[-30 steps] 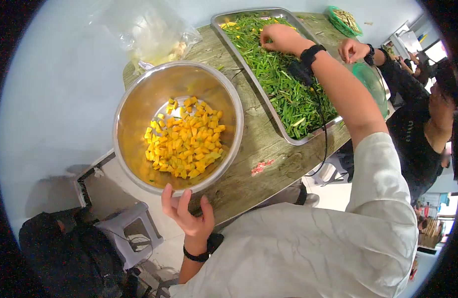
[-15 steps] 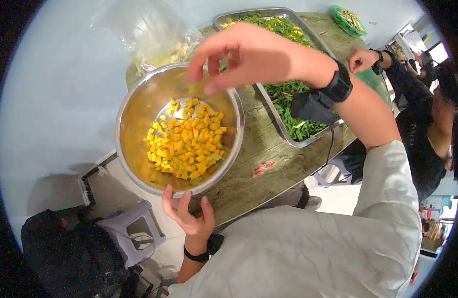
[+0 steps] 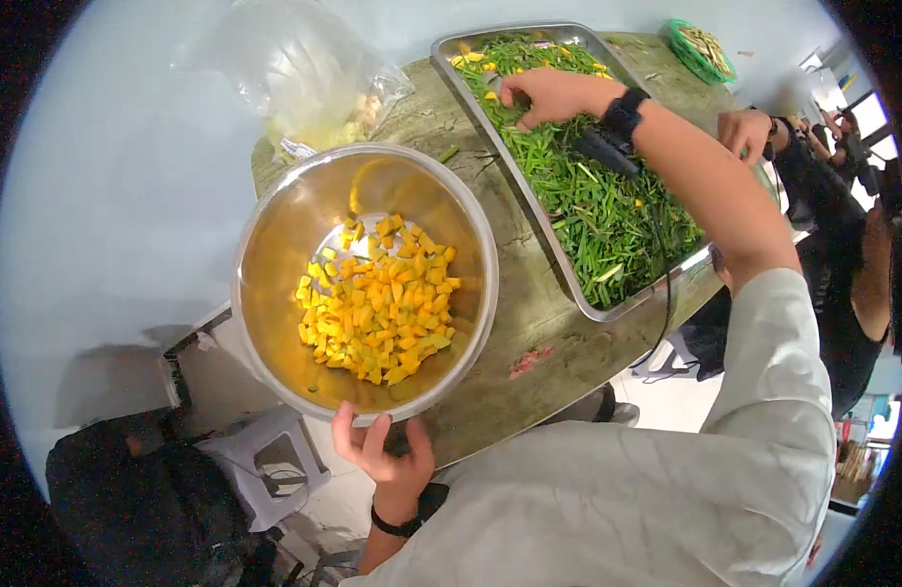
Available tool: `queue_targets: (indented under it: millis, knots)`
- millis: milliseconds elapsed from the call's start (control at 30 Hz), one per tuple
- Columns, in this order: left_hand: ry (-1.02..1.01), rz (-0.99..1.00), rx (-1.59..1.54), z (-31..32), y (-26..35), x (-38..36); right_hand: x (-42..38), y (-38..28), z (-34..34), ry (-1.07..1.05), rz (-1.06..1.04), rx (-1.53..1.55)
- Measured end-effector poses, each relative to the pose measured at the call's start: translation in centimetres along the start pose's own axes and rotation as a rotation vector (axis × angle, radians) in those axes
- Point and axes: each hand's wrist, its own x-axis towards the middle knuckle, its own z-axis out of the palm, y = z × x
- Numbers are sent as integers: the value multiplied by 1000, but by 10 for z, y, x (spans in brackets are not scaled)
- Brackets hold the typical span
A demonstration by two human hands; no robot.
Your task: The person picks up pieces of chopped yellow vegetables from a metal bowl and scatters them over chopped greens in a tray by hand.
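Head view: no readable writing on bowl (image 3: 275, 323) or tray (image 3: 529, 186).

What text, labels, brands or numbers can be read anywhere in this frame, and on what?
None can be read.
Steel bowl of yellow diced pieces: no marking shows.
Metal tray of green stems: no marking shows.
Plastic bag: no print legible.
Black wristband by the right hand: no lettering visible.
Background clutter at the right edge: too small and blurred.
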Motion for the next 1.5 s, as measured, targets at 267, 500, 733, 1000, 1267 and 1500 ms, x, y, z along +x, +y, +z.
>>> queue_targets:
  millis: [267,500,733,1000,1267,1500]
  knots:
    - [-41,-18,18,-4,-3,-2,-36,5,-32,-52,120,420]
    - [-40,8,6,-4,-4,-1,-35,-7,3,73,-163,134]
    - [-30,43,52,-3,-4,0,-68,-24,-19,-40,-184,28]
    - [-5,9,11,-1,-5,-3,-127,-55,-71,-255,15,458]
    - [0,13,47,-2,-4,-3,-116,-43,-18,118,-2,205]
    - [-32,7,66,-4,-2,-1,-130,-37,-1,115,-89,99]
